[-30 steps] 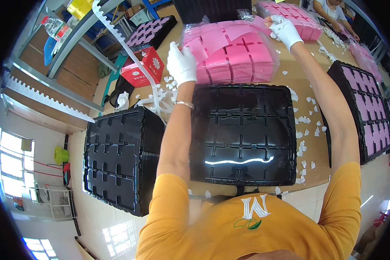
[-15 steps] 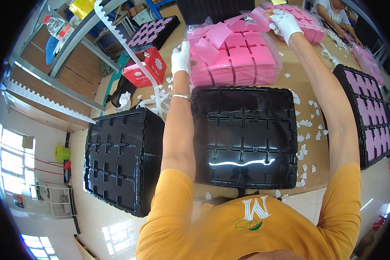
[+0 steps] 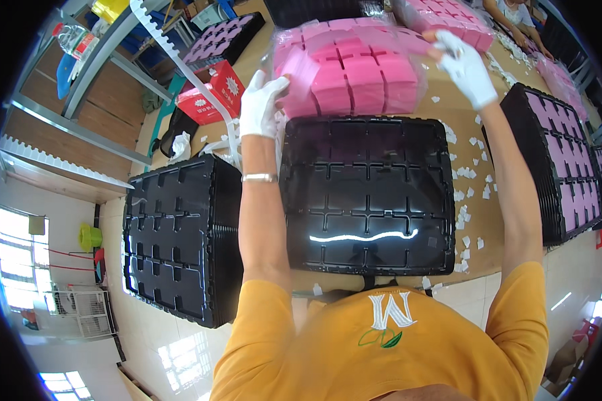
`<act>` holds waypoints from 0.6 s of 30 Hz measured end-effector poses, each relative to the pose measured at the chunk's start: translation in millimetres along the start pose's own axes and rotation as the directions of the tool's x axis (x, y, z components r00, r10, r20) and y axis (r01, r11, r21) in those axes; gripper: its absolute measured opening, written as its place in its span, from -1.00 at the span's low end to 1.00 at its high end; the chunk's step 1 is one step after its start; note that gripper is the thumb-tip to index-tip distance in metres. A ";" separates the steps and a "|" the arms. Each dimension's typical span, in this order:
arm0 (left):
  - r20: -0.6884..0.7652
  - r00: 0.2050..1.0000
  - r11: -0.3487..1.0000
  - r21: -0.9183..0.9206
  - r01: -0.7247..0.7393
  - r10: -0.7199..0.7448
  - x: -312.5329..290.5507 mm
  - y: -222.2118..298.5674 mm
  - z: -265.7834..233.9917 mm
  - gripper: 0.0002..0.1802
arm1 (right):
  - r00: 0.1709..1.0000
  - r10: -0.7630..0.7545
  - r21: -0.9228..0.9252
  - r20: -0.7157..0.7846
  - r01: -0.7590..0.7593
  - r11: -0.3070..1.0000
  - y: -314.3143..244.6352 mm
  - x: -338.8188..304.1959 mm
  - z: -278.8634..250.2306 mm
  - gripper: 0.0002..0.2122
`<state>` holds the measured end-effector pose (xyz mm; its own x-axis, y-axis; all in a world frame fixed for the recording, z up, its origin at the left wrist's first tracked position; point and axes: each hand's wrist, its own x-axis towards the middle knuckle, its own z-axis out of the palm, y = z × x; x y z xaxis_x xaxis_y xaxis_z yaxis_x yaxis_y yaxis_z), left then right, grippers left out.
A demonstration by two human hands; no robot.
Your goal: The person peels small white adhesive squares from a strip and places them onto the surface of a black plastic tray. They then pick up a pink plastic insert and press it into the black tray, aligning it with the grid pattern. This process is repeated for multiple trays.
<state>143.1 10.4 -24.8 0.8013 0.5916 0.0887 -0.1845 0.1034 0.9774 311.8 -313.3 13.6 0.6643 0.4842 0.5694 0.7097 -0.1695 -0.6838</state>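
Wearing a white glove, my left hand (image 3: 259,107) is at the left side of a bagged stack of pink foam blocks (image 3: 351,87), its fingers apart. Right beside its fingertips is a loose, blurred pink foam sheet (image 3: 298,72); they may touch. My right hand (image 3: 467,70), also gloved with some fingertips bare, is open over the table to the right of the stack. A pink strip (image 3: 411,40) ends just left of those fingertips. Directly before me lies a glossy black plastic tray (image 3: 368,190) with moulded cross-shaped ridges.
Stacked black trays (image 3: 174,234) stand at left, behind them a red box (image 3: 211,93). Black trays with pink inserts (image 3: 565,160) stand at right. White scraps (image 3: 465,217) litter the table (image 3: 478,254). Another pink stack (image 3: 448,20) and a co-worker (image 3: 512,17) are at the far right.
Both hands have come back toward me, and the right hand has opened, away from the pink strip. The raised pink sheets have dropped lower onto the stack. The whole view has shifted slightly.
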 end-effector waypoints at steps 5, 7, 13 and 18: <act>-0.102 0.993 0.995 0.088 -0.050 0.059 -75.1 -9.9 -25.8 -0.34 | 0.991 -0.121 -0.291 0.051 0.130 0.948 -57.5 -127.2 3.3 -0.78; -0.120 0.984 0.958 0.271 -0.092 0.129 -100.5 -21.5 -42.1 -0.34 | 0.995 -0.073 -0.386 0.067 0.093 0.918 -79.6 -162.8 6.8 -0.72; -0.123 0.992 0.849 0.521 0.092 -0.032 -165.3 -16.2 -46.1 -0.32 | 0.993 0.064 -0.431 0.098 -0.016 0.902 -117.0 -227.7 13.8 -0.65; -0.079 0.995 0.735 0.671 0.101 -0.065 -195.7 -20.8 -55.1 -0.33 | 0.975 0.121 -0.482 0.184 -0.018 0.876 -131.8 -246.2 13.6 -0.60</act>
<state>-41.2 -63.5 -73.1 0.7644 0.6446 0.0100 0.3270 -0.4010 0.8557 51.6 -398.5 -42.6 0.6908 0.6097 0.3886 0.7228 -0.5708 -0.3895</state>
